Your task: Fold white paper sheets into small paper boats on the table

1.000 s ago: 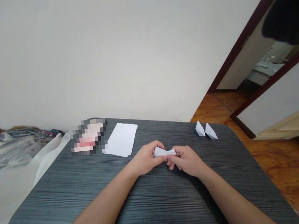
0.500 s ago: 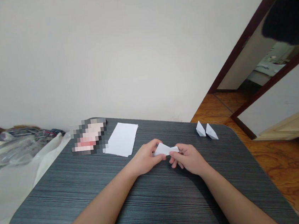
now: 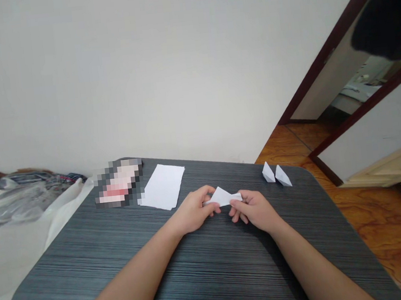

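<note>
A small folded white paper (image 3: 221,197), with a pointed peak in its middle, is held just above the dark table (image 3: 213,268). My left hand (image 3: 194,211) pinches its left end between thumb and fingers. On the other end, my right hand (image 3: 255,208) grips with the thumb on top and the other fingers curled beneath. Two folded paper boats, one (image 3: 268,173) and another (image 3: 282,176), stand side by side at the table's back right. Left of my hands lies a stack of white paper sheets (image 3: 163,186).
A pixelated pinkish item (image 3: 120,182) lies at the table's back left. Behind the table rises a pale wall (image 3: 164,77). Plastic-covered things (image 3: 21,221) sit to the left. Wooden floor (image 3: 384,226) and a doorway are on the right.
My hands have drawn slightly apart along the folded paper. Its peak now stands more upright and central between them. The boats and the sheet stack stay in place.
</note>
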A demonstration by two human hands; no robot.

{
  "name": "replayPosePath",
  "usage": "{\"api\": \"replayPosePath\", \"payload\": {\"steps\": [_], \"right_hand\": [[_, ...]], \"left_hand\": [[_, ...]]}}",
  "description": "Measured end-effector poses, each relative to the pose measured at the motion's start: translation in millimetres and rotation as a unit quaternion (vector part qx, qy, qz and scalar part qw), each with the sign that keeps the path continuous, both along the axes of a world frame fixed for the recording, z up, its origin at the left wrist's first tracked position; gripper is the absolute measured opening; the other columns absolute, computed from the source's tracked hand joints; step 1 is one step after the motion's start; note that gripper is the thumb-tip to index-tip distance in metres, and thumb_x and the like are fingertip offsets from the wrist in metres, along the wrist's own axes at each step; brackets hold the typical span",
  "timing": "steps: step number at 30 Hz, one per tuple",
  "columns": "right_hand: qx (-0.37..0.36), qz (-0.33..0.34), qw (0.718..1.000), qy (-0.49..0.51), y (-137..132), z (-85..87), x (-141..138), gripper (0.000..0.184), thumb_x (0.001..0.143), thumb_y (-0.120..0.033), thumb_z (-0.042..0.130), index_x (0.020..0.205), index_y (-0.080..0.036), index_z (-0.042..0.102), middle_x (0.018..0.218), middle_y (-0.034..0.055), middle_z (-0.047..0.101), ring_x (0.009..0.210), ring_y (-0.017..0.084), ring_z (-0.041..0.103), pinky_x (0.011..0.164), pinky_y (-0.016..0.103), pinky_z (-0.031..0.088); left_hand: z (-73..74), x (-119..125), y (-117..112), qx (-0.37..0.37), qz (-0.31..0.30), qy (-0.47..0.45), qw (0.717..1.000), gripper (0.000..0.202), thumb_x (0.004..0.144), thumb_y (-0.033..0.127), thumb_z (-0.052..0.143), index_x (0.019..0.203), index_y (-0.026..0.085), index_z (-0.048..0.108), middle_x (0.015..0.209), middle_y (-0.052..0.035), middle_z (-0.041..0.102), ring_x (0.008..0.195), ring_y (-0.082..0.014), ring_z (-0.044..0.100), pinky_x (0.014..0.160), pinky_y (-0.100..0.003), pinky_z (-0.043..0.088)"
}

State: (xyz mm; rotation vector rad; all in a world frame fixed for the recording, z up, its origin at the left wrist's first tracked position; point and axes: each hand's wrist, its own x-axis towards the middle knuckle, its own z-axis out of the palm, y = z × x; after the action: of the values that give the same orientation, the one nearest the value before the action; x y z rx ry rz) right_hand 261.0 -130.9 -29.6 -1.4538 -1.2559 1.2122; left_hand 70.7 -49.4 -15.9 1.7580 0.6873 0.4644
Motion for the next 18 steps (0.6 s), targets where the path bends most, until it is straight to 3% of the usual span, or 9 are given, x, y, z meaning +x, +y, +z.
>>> {"api": "replayPosePath", "payload": {"steps": [18], "right_hand": [[0.014,-0.020,0.999,0.039,1.2,-6.1,7.1,0.024,0.084,-0.036,0.055,0.073,-0.014,0.054,0.063,0.0047,0.066,0.044,0.011,0.059,0.034,0.018,0.033]], "left_hand": [[-7.5,-0.7,5.6,-0.006,0.023,-0.011,1.000,0.021,0.083,0.026,0.050,0.102,0.018,0.050,0.070,-0.0013,0.066,0.056,-0.0113,0.056,0.055,-0.023,0.043]]}}
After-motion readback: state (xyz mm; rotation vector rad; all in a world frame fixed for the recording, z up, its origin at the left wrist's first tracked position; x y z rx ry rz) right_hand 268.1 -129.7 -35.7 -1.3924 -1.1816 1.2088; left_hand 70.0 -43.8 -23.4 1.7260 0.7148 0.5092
